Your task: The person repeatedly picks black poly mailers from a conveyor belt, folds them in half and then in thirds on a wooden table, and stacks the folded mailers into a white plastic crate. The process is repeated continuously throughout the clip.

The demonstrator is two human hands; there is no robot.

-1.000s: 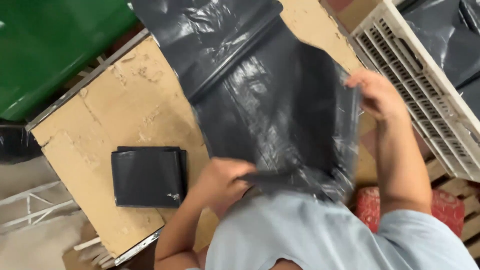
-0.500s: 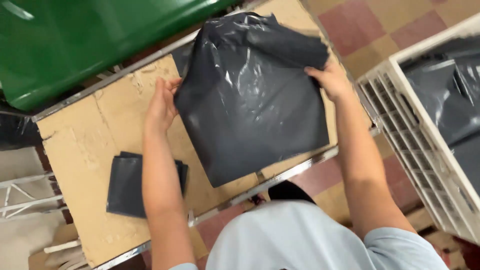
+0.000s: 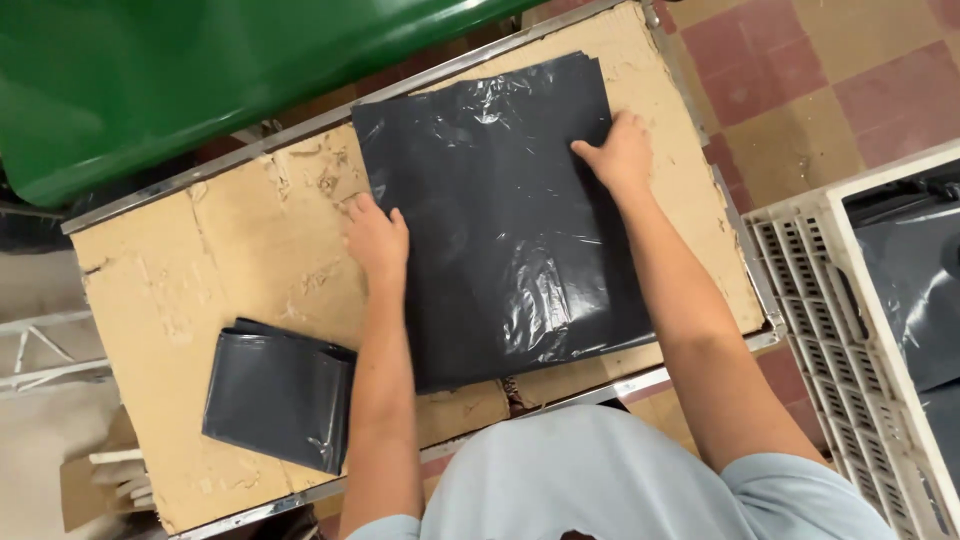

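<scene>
A large black plastic bag (image 3: 500,220) lies flat on a cardboard-covered table (image 3: 250,240). My left hand (image 3: 378,238) presses down on the bag's left edge, fingers together. My right hand (image 3: 620,155) rests palm-down on its upper right edge. Neither hand grips anything; both lie flat on the plastic. A stack of folded black bags (image 3: 280,395) sits on the cardboard to the lower left, apart from my left arm.
A green bin (image 3: 200,80) stands beyond the table's far edge. A white slatted plastic crate (image 3: 830,330) with more black plastic (image 3: 915,280) in it stands on the right. Red and tan floor tiles (image 3: 800,70) show at the upper right.
The bag was held up and crumpled, then laid on the table. It is now spread flat, and both hands have moved to its side edges.
</scene>
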